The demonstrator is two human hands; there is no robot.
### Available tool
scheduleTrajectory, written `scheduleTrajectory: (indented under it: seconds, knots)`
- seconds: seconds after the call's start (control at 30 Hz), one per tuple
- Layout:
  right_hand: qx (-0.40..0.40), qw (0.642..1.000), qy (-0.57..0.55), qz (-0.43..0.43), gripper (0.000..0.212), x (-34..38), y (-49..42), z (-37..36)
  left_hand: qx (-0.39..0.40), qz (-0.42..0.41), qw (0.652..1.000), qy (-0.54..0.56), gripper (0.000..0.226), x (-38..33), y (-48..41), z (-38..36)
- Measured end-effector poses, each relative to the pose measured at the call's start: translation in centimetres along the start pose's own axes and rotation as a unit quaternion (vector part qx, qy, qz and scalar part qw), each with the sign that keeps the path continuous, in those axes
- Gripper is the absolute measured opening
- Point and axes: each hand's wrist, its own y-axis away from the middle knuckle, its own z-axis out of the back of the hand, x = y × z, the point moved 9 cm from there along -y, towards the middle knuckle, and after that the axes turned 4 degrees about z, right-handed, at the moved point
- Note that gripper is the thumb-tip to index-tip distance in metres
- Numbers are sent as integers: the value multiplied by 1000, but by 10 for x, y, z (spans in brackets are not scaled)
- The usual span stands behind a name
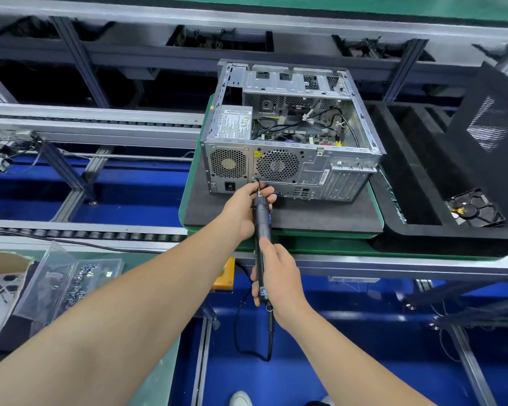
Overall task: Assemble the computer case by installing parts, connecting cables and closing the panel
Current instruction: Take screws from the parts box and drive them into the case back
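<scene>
From the head camera, the open computer case [291, 133] lies on its side on a black padded surface [320, 218], rear panel facing the person. The left hand [242, 210] pinches the tip end of an electric screwdriver [261, 227], which is set against the rear panel just below the fan grille. The right hand [279, 276] grasps the driver's lower body, and the black side panel [493, 142] leans well apart at the right.

No word is sharp enough for me to read; the white label [235, 123] on the power supply [218, 126] has only tiny print; a yellow warning triangle [257, 154] stands on the rear of the case [308, 171], and also a barcode sticker [323, 174]; the screwdriver [260, 218] I hold carries a blurred blue label [263, 290].
</scene>
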Motion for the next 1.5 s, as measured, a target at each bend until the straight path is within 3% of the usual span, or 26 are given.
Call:
scheduleTrajectory:
  seconds: [0.63,0.87,1.0,1.13,1.33,1.4,1.43,1.5]
  knots:
    - [-4,1000,-9,11,36,-6,-6,-7,-36,-52,997,-48,8,-11,4,2]
    - [11,998,-67,-20,34,-14,-7,-20,-88,-110,987,-75,7,-20,6,11]
    - [16,993,-110,-48,44,-19,-5,-29,-105,-126,980,-113,9,-27,10,10]
    - [15,991,-120,-66,52,-20,-6,-31,-130,-112,979,-113,9,-29,10,11]
    - [27,993,-112,-32,40,-16,-8,-24,-105,-59,988,-95,15,-25,7,9]
    - [47,991,-120,-20,38,-13,-7,-24,-168,-100,954,-227,30,-40,15,20]
    - [55,990,-127,-19,41,-13,-6,-24,-231,-158,893,-351,39,-56,24,25]
    - [66,988,-137,-14,41,-12,-4,-23,-311,-339,715,-526,44,-94,57,8]
